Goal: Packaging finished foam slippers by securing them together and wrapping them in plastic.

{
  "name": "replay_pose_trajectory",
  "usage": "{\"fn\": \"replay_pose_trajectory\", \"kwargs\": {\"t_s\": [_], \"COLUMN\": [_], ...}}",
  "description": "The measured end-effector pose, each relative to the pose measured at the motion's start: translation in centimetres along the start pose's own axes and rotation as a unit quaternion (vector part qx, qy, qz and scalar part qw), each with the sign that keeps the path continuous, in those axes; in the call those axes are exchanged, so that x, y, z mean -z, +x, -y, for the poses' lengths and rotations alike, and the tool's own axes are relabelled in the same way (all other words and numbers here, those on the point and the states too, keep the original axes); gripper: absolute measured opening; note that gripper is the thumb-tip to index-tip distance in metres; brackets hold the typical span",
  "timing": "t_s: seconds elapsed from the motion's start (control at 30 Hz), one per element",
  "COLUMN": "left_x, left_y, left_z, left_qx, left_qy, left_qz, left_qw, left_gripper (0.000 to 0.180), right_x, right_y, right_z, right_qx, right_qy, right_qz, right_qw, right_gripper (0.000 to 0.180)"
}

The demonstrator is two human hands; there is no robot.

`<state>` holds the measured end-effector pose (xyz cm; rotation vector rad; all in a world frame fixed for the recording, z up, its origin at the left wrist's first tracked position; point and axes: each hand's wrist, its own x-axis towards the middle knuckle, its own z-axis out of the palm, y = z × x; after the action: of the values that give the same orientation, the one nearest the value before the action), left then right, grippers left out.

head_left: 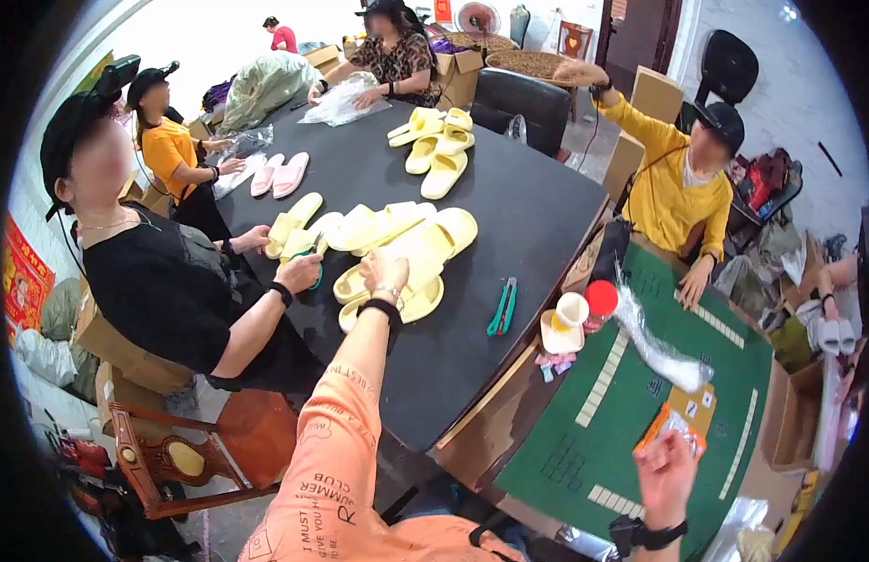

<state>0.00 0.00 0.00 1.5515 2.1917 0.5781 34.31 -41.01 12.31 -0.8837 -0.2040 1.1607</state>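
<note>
My left hand point(386, 273) reaches onto a pile of pale yellow slippers point(433, 245) on the dark table point(509, 225), its fingers closed on one slipper; part of the grip is hidden. My right hand point(666, 473) is raised above the green table, palm up and fingers loosely curled, with nothing plainly held. Behind it on that table lies an orange packet point(652, 427). Left of the pile, a co-worker in black holds a yellow slipper point(294, 223) and green-handled scissors point(313, 253).
More yellow slippers point(444, 169) and a pink pair point(280, 175) lie farther back. A green cutter point(502, 307) rests near the table edge. The green mahjong table point(566, 421) carries tile rows, a red-lidded jar point(600, 300) and plastic wrap. A wooden chair point(257, 436) stands left; several co-workers surround the tables.
</note>
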Motion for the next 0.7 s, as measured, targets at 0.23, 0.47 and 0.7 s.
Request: {"fn": "replay_pose_trajectory", "kwargs": {"t_s": [0.23,0.47,0.7], "left_x": [1.6,-1.9,1.8], "left_y": [0.0,17.9,4.7], "left_z": [-3.7,9.7,-1.9], "left_qx": [-0.143,-0.165,-0.154], "left_qy": [0.192,-0.161,-0.33], "left_qz": [0.011,0.138,0.256], "left_qw": [0.971,0.963,0.895], "left_gripper": [0.103,0.047,0.024], "right_x": [-0.8,1.4,5.9], "right_y": [0.4,-0.1,-4.1], "right_z": [-3.4,-6.6,-9.3], "right_qx": [-0.044,-0.152,-0.172], "right_qy": [-0.202,-0.276,-0.335], "right_qz": [-0.059,-0.011,-0.117], "right_qw": [0.977,0.949,0.919], "right_gripper": [0.023,0.023,0.024]}}
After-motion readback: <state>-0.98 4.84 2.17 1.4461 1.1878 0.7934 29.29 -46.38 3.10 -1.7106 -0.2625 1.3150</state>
